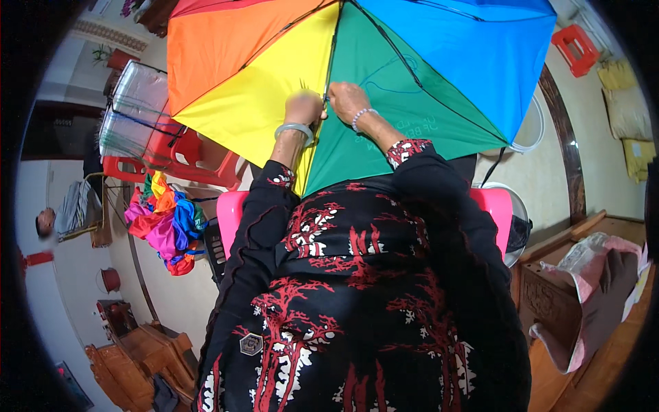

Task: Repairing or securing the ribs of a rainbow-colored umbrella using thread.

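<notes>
An opened umbrella canopy [268, 79] in rainbow panels spreads across my lap and beyond, its inner side with thin black ribs facing me. My left hand [304, 106], a pale bangle on its wrist, is closed at the rib [332, 55] between the yellow and green panels. Just right of it, my right hand [349, 101], wearing a beaded bracelet, is closed with its fingertips at the same rib. Whatever lies between those right fingertips is too small to make out. A thin dark blue line [391, 67] curves over the green panel near this hand.
Bright multicoloured fabric [165, 223] is heaped at the left, below red plastic stools [199, 161] and a clear-wrapped bundle [141, 113]. Pink plastic [494, 206] flanks my body. Wooden furniture [549, 302] with a draped cloth stands right. Another person [65, 220] is at far left.
</notes>
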Motion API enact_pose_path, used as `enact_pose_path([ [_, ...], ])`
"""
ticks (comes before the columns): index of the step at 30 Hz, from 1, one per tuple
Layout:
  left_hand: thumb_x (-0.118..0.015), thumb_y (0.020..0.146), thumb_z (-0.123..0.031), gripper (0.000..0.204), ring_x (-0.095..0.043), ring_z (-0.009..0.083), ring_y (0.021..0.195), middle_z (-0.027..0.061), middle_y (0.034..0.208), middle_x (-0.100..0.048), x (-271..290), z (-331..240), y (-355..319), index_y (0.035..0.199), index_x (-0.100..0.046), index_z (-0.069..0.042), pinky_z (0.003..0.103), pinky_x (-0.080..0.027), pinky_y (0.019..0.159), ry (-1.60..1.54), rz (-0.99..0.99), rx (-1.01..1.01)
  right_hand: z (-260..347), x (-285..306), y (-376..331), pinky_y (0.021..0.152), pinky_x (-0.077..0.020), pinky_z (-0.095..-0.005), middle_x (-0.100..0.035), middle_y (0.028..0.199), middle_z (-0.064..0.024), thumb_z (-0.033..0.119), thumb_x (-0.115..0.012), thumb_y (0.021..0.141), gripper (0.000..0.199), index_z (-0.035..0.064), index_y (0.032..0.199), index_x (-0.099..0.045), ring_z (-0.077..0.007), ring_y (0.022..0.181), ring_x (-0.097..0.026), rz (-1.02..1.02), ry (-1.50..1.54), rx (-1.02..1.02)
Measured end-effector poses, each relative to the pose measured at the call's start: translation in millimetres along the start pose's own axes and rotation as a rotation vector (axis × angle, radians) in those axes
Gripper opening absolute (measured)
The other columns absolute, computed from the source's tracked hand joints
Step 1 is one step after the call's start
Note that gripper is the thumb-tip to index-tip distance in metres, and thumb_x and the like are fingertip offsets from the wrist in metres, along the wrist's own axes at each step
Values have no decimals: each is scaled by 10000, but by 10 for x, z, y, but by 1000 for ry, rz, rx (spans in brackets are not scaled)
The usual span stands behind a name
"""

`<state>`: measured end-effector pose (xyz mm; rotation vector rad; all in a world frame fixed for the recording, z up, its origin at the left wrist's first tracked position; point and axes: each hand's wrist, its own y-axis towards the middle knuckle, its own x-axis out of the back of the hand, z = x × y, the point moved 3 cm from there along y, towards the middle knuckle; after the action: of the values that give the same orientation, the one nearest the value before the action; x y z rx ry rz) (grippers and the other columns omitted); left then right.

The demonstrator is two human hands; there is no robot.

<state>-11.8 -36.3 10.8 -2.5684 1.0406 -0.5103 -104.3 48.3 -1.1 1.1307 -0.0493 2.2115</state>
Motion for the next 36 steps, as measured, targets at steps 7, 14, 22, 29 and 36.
enact_pose_path([
  [7, -535, 760, -71, 165, -478, 130, 378, 92, 505, -536, 3, -15, -19, 614, -540, 5, 242, -341, 348, -134, -21, 24, -13, 8, 34, 705, -471, -430, -608, 776, -188, 90, -539, 718, 91, 30, 760, -593, -346, 770, -584, -2, 74, 51],
  [14, -558, 770, -49, 189, -488, 138, 384, 84, 505, -526, -44, -58, -35, 594, -524, 8, 245, -337, 339, -166, -9, 30, -45, 2, 52, 701, -469, -424, -606, 756, -177, 99, -537, 732, 85, 33, 745, -589, -338, 757, -582, -37, 109, 15],
  [22, -553, 776, -61, 197, -484, 138, 381, 88, 499, -524, -41, -31, -28, 593, -517, 3, 255, -336, 338, -122, 3, 7, -39, 42, 54, 689, -468, -422, -611, 760, -174, 99, -528, 733, 94, 31, 738, -593, -332, 755, -588, -28, 130, 17],
  [29, -535, 778, -74, 202, -459, 132, 364, 90, 490, -525, -59, -23, -8, 590, -511, -6, 256, -328, 336, -73, 5, 0, -65, 70, 51, 673, -470, -422, -618, 769, -165, 115, -537, 709, 109, 46, 755, -607, -341, 732, -589, 42, 210, -21],
  [36, -523, 775, -65, 197, -428, 132, 343, 86, 481, -521, -68, -23, -8, 586, -514, -13, 264, -306, 324, -89, 2, 8, -55, 27, 55, 657, -467, -434, -611, 753, -174, 129, -536, 718, 105, 47, 745, -597, -347, 725, -586, -19, 143, -1],
])
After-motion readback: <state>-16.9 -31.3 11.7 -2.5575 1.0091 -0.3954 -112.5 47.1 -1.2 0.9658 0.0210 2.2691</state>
